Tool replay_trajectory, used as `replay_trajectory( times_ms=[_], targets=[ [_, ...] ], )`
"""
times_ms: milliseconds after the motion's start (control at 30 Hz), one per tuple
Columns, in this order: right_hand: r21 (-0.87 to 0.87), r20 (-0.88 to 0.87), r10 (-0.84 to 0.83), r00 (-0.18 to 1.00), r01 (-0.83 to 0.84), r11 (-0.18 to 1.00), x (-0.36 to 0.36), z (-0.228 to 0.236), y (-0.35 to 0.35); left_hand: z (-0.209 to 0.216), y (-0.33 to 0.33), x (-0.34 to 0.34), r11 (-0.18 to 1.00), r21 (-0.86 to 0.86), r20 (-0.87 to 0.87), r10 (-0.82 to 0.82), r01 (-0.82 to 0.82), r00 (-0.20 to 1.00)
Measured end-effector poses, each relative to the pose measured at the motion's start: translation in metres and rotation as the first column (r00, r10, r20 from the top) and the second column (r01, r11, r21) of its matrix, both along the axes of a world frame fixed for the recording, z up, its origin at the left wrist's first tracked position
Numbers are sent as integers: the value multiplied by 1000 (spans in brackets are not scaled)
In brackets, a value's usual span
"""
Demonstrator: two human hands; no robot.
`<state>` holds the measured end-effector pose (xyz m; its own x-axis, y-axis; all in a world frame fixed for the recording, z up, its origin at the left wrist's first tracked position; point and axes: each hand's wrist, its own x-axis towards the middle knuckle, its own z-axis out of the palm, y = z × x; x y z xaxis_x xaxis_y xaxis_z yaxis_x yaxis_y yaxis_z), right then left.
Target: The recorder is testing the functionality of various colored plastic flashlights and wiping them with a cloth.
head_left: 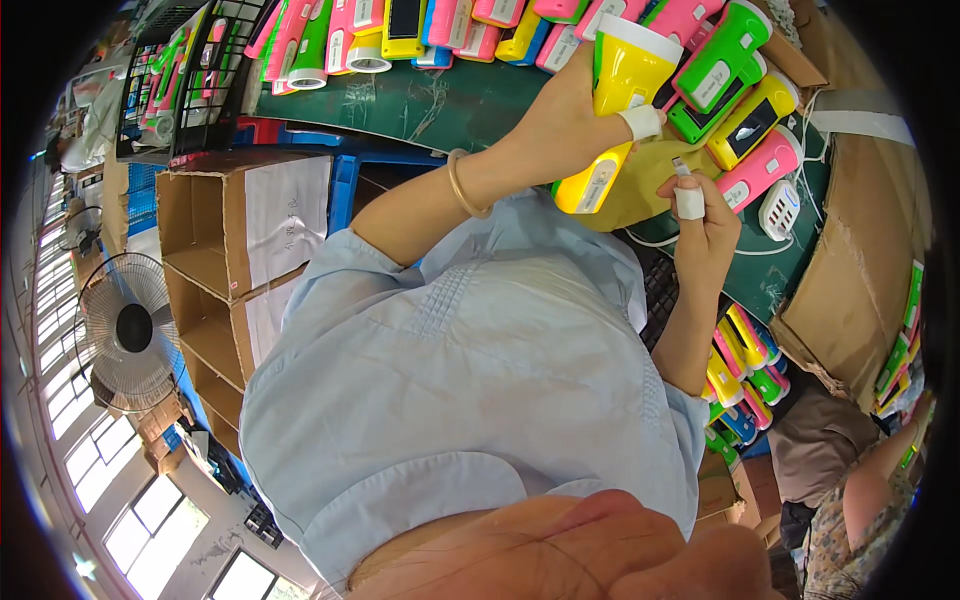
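Note:
My left hand [565,125] is wrapped round a yellow flashlight [628,75] with a white head, its lens end tilted up and away. White tape covers the left thumb. In my right hand [705,228], thumb and finger pinch a small cable plug [682,168], just right of the flashlight and apart from it; tape is on a right finger too. A white cable [765,252] runs near that hand to a white multi-port USB charger [778,210]. Beyond the right hand lie a pink flashlight [765,168], a yellow one [757,120] and green ones [722,60].
Rows of coloured flashlights [405,28] line the far side of the green table [345,98]. At left stand a black wire basket [185,85], cardboard compartments [205,215] and a fan [133,328]. More flashlights [745,370] lie at lower right, near another person's arm [868,495].

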<state>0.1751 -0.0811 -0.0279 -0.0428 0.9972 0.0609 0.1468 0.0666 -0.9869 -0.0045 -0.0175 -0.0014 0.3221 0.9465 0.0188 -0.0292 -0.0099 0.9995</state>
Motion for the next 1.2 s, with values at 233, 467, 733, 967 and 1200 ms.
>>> replay_trajectory(
  times_ms=[233, 467, 733, 967, 1200],
  targets=[
    [55, -11, -31, 999, 31, 998, -4, 17, 13, 3, 9, -8, 986, 95, -29, -132, 134, 991],
    [135, -40, 117, 992, -110, 985, -8, 50, 31, 7, 9, -10, 969, 164, -106, -167, 183, 980],
    [59, 280, 60, 958, -80, 995, -17, 53, 34, 0, 6, -1, 962, 272, -271, 47, 30, 962],
    [290, 538, -178, 824, 17, 957, -32, 46, 41, -5, 7, 10, 915, 403, -382, 174, -5, 908],
    [334, 196, -323, 926, 247, 910, -15, 60, 3, 0, 29, -7, 914, 381, -179, 223, -142, 958]
  ],
)
